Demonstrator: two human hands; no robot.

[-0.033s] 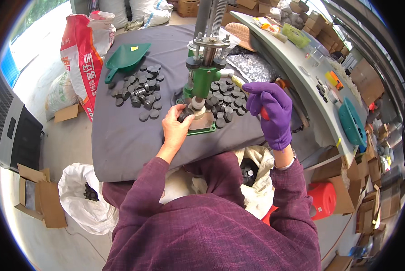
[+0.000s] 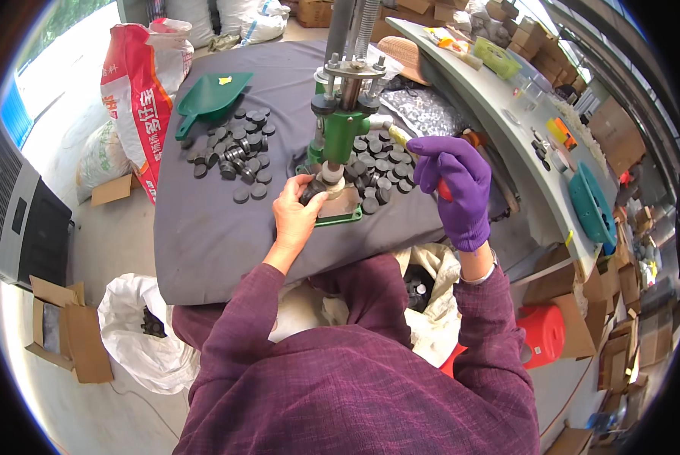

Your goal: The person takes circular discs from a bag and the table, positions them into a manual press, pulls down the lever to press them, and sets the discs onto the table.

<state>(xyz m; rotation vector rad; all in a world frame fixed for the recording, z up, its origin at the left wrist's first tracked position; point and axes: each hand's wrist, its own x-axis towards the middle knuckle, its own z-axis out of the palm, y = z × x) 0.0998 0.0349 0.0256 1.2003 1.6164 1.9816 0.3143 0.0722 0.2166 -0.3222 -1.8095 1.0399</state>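
Note:
A green hand press (image 2: 344,133) stands on the cloth-covered table, its pale ram tip down over a round seat above the base. My bare left hand (image 2: 296,208) is closed on a black round cap (image 2: 310,191) right beside that seat. In a purple glove, my right hand (image 2: 455,182) wraps round the press lever, whose red grip (image 2: 444,190) shows between the fingers. Loose black caps (image 2: 241,148) lie heaped left of the press, and more black caps (image 2: 382,163) are piled to its right.
A green dustpan (image 2: 213,98) rests at the table's far left. White sack (image 2: 131,334) and beige sack (image 2: 438,334) with black pieces stand at either side of my legs. A long side table (image 2: 499,125) runs along the right, near a red bucket (image 2: 543,336).

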